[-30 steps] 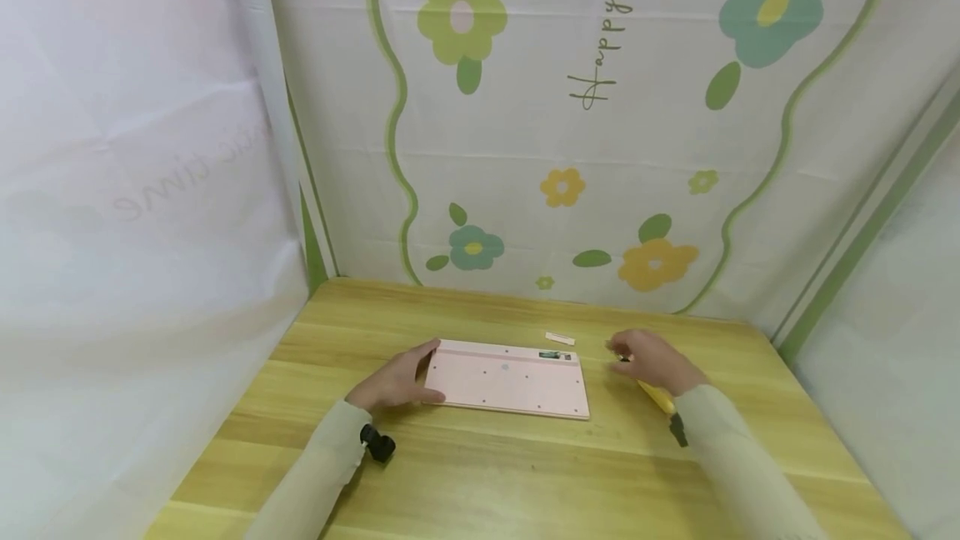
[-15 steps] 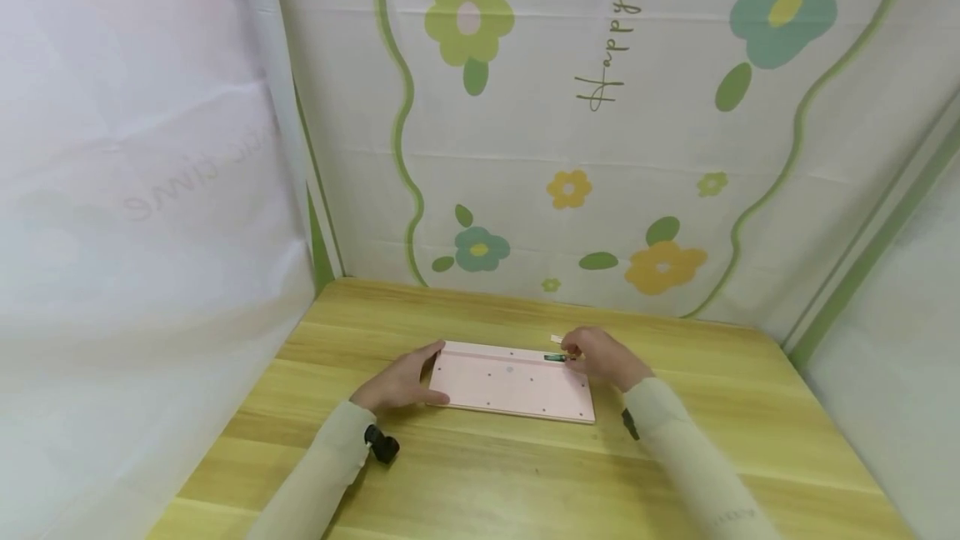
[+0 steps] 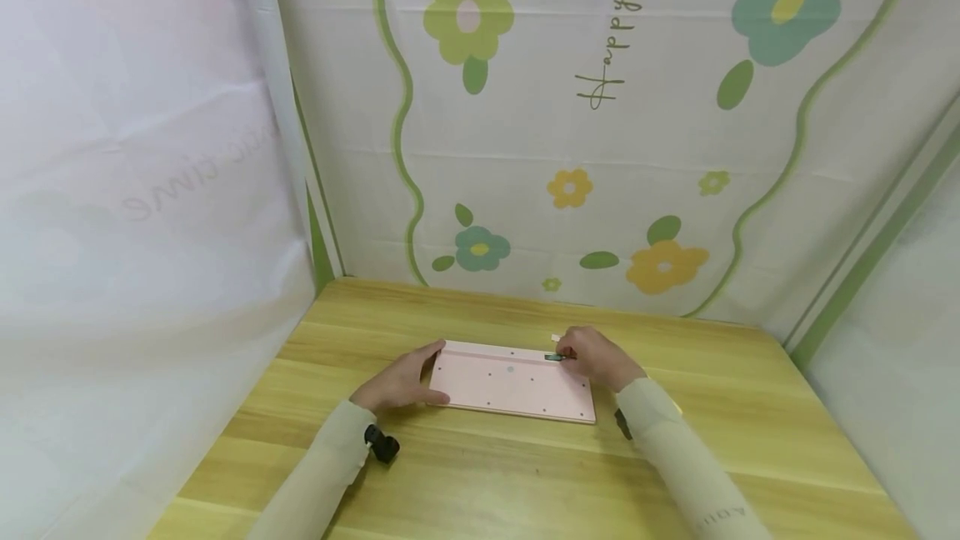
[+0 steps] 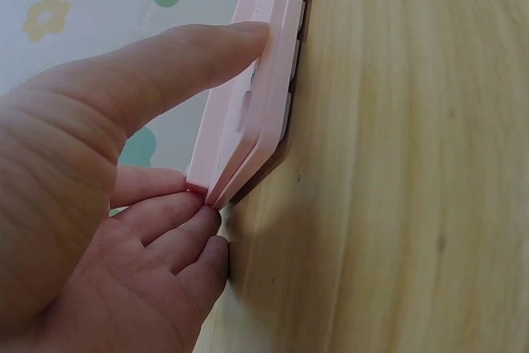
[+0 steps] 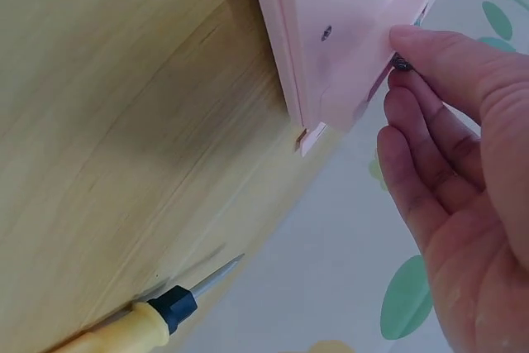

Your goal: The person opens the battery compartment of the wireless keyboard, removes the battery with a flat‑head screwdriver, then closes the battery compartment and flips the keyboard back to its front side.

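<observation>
A pink keyboard (image 3: 480,380) lies underside up on the table, screw heads dotting its back; the left wrist view shows keycaps along its lower face. My left hand (image 3: 401,379) holds its left end, thumb on the near edge and fingers at the far corner. At the far right of the keyboard, a green battery (image 3: 552,357) shows in an uncovered slot. There my right hand (image 3: 597,359) pinches a small dark coiled spring (image 5: 402,64) between thumb and forefinger. Whether the spring is fixed in the slot, I cannot tell. My fingers hide the slot's right part.
A small pale cover strip (image 3: 557,337) lies just behind the keyboard. In the right wrist view, a screwdriver (image 5: 128,328) with yellow handle and black collar rests on the wooden table (image 3: 480,482). White flowered cloth (image 3: 510,132) closes off the back and sides.
My right hand has moved left from beside the screwdriver to the battery slot, and its fingers have closed there. The left hand keeps its hold on the keyboard.
</observation>
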{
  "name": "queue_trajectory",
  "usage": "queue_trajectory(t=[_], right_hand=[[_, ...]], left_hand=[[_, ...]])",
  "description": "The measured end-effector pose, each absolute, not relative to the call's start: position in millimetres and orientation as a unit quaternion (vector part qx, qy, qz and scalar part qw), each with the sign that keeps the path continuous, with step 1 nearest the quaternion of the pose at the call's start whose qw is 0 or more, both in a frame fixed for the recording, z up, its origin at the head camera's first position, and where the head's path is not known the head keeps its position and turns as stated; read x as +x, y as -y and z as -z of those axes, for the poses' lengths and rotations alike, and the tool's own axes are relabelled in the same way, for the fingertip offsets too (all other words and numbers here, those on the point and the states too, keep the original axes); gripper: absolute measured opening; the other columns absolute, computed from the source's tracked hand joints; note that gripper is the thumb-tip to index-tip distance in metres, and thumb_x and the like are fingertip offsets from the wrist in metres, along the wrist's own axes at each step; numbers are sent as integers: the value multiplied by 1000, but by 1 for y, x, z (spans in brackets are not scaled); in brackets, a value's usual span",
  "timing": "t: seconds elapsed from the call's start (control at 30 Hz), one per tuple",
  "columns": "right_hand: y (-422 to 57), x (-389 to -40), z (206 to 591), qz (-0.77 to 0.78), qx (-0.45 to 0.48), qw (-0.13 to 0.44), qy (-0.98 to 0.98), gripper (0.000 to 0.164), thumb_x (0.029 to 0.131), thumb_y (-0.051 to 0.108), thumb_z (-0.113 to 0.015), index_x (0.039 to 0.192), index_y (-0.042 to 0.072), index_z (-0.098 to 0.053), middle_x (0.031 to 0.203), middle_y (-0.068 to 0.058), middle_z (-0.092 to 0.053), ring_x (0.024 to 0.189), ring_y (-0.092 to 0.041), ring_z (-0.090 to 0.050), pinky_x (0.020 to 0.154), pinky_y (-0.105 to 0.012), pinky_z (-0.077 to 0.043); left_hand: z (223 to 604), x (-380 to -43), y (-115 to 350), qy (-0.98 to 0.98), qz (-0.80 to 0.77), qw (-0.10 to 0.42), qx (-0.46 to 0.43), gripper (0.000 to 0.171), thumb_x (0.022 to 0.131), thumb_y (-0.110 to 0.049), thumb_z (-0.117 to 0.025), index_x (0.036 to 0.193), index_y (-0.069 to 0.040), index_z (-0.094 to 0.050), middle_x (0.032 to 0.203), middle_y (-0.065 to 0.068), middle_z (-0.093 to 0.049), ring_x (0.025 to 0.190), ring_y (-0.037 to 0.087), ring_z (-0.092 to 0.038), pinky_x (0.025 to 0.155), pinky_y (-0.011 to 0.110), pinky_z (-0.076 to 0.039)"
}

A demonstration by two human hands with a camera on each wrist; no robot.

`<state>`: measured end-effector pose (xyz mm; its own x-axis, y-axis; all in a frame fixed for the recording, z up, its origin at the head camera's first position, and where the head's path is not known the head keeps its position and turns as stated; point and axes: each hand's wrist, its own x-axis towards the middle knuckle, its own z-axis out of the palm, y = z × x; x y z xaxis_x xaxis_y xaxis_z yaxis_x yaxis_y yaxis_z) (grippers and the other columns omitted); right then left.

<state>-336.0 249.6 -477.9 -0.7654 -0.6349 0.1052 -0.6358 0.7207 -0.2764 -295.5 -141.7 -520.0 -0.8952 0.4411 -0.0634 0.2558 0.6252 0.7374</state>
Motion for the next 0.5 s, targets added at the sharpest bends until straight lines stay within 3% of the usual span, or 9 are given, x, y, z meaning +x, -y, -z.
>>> queue_trajectory(t=[0.27,0.5], right_hand=[[-247,-339,471,-139,333,-16,933,17,93,-2,-76,79,8,-74,76,-1,-68,71,-9,-48,63,-20,-43],[-248,-343,455,-118,333,-10,935,10,89,0,-82,86,7,-76,83,-2,-70,75,-11,-53,66,-26,-51]], left_hand=[[518,-295,142,-892,-389,122,196,108,84,-35,-91,167,-5,-29,173,16,-33,160,37,-32,129,55,-32],[518,-296,141,-895,-383,120,193,107,85,-35,-91,167,-6,-29,173,14,-32,161,36,-32,130,54,-32]])
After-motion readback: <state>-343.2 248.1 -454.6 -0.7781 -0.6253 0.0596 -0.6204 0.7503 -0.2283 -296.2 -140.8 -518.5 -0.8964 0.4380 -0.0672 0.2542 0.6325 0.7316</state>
